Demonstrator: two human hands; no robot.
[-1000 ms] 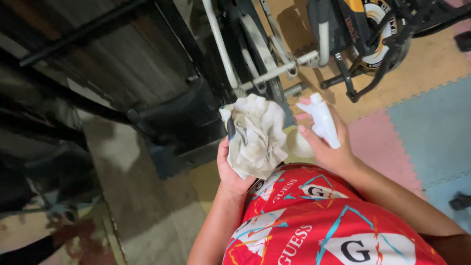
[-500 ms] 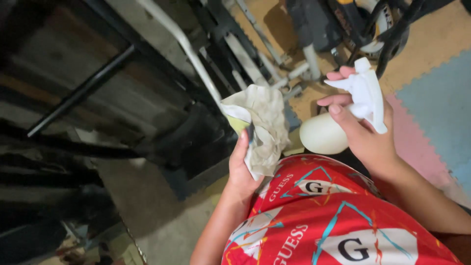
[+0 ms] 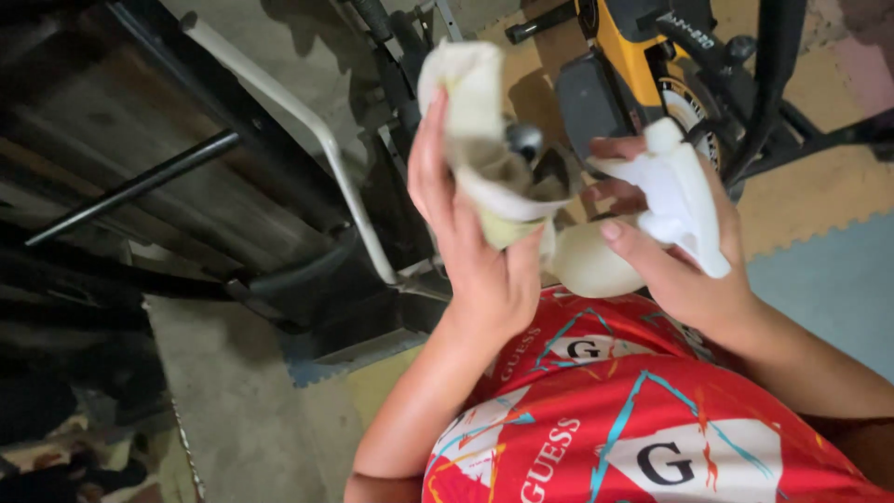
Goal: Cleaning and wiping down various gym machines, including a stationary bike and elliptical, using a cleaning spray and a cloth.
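My left hand (image 3: 475, 251) holds a crumpled cream cloth (image 3: 480, 121) up in front of my chest, fingers wrapped around its lower part. My right hand (image 3: 680, 251) grips a white spray bottle (image 3: 675, 200) by its trigger head, the pale round body (image 3: 587, 261) pointing toward the cloth. The bottle's nozzle is close to the cloth, almost touching it. My red patterned shirt (image 3: 633, 410) fills the bottom of the view.
A treadmill (image 3: 186, 186) with a white side rail (image 3: 307, 140) lies to the left on a concrete floor (image 3: 242, 419). A yellow and black exercise bike (image 3: 652, 65) stands behind my hands on tan and blue foam mats (image 3: 819, 279).
Both hands have lifted and come closer together. The cloth is now bunched tighter in my left hand, and the view has swung toward the exercise bike.
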